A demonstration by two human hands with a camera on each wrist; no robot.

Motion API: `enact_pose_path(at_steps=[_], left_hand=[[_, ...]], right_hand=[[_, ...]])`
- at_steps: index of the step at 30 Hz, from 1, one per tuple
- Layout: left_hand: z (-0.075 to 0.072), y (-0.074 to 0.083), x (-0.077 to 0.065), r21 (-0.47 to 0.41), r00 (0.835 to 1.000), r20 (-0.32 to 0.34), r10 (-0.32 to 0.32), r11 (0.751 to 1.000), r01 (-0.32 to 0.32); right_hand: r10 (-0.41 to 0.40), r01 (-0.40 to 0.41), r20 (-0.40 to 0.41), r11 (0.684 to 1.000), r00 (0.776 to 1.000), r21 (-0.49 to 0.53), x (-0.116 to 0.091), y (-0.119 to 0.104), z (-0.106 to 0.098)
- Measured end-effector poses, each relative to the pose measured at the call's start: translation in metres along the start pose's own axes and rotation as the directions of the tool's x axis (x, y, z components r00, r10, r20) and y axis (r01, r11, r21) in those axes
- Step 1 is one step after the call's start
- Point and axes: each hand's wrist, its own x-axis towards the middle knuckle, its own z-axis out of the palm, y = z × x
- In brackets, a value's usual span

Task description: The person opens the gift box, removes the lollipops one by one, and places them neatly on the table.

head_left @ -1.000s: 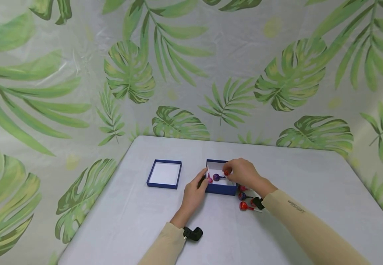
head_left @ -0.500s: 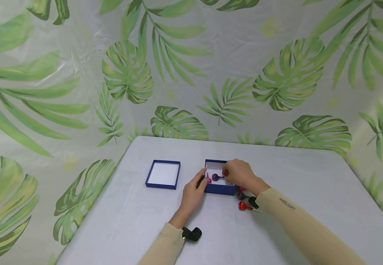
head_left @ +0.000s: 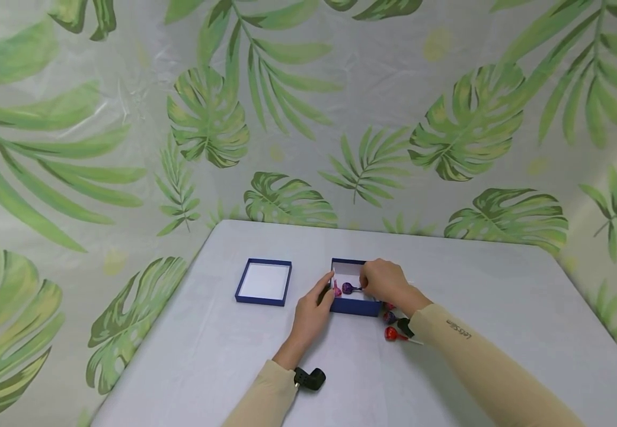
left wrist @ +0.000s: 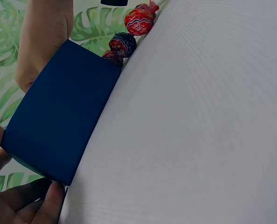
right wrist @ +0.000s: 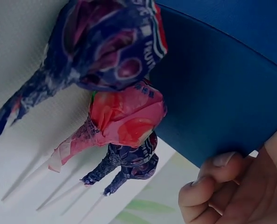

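A blue box point(head_left: 355, 306) with a white inside stands mid-table. My left hand point(head_left: 310, 314) grips its left wall, thumb at the near corner; in the left wrist view its fingertips point(left wrist: 54, 200) curl against the box's lower edge. Inside lie a pink lollipop point(head_left: 337, 292) near the left wall and a purple lollipop point(head_left: 347, 288). My right hand point(head_left: 388, 281) reaches over the right wall into the box, fingers bent down. The red lollipop it pinched earlier is hidden behind it now. In the right wrist view, its curled fingers point(right wrist: 215, 179) show beyond the box wall.
Right of the box, several lollipops lie on the white table point(head_left: 207, 356), among them a red one point(head_left: 390, 334) and a dark blue one point(head_left: 389, 318), close under my right wrist. A shallow blue-rimmed lid point(head_left: 263, 281) lies to the left. A leaf-print backdrop point(head_left: 292, 198) rises behind.
My right hand has lowered a little into the box, and the red lollipop at its fingertips has gone out of sight. The left hand and the box have stayed put.
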Motion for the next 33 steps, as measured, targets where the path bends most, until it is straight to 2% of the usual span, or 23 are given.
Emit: enact_pose_path(at_steps=[12, 33], left_hand=[[0.000, 0.002, -0.001, -0.001, 1.000, 0.000, 0.005, 1.000, -0.005], [0.000, 0.005, -0.003, -0.005, 1.000, 0.003, -0.008, 1.000, 0.008]], right_hand=[[0.027, -0.029, -0.075, 0.999, 0.997, -0.027, -0.005, -0.006, -0.005], [0.030, -0.029, -0.131, 1.000, 0.991, 0.006, -0.020, -0.006, -0.035]])
